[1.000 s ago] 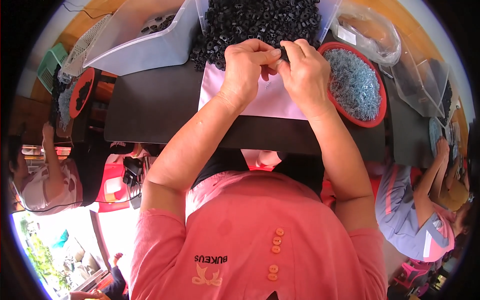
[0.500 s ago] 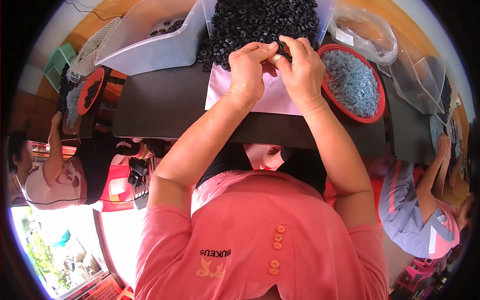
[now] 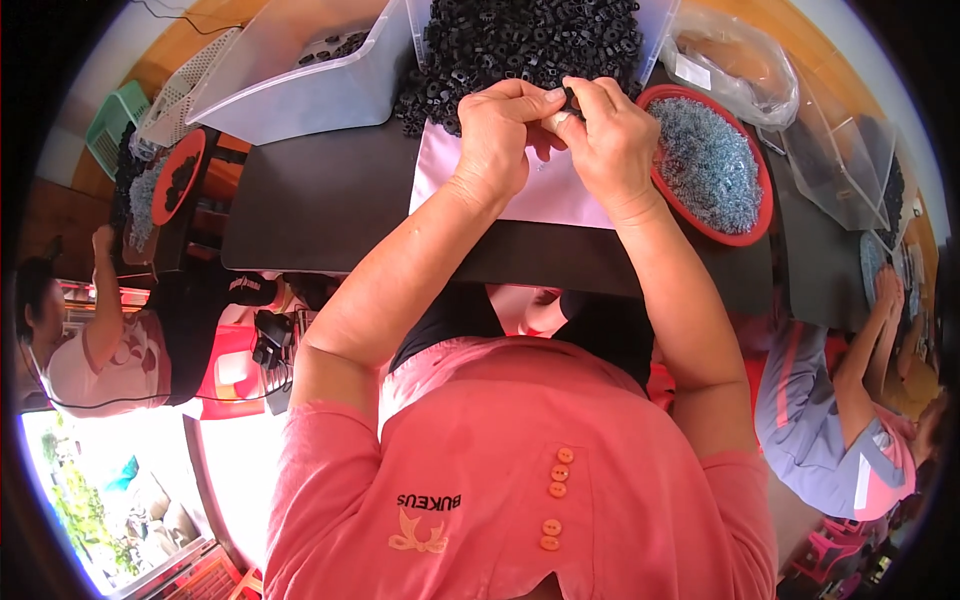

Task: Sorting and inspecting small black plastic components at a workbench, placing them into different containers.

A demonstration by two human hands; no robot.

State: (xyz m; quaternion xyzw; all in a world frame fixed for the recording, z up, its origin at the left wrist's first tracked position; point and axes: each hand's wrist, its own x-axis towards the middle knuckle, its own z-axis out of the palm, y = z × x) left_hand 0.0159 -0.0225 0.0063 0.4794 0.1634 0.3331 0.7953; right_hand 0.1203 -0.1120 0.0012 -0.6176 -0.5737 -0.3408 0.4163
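Note:
Over a pink sheet [image 3: 560,200] on the dark table, my two hands meet fingertip to fingertip. My right hand [image 3: 612,145] pinches a small black plastic part [image 3: 570,98] between thumb and fingers. My left hand [image 3: 492,130] is closed too, its thumb tip pressed up against the same part; its curled fingers are partly hidden. Just beyond my fingers, a heap of small black plastic parts [image 3: 520,45] spills from a clear bin. Right of my right hand stands a red basin [image 3: 765,205] full of small clear bluish pieces [image 3: 710,165].
A translucent bin [image 3: 300,115] with a few black parts stands at the far left. At the far right lie a clear plastic bag [image 3: 735,75] and another clear bin [image 3: 835,160]. The table's near edge [image 3: 430,278] runs below my forearms. Other people sit at work on both sides.
My hands stay in nearly the same place, with my right hand shifted slightly right and its fingers repositioned around the black part. The person at left has moved an arm slightly.

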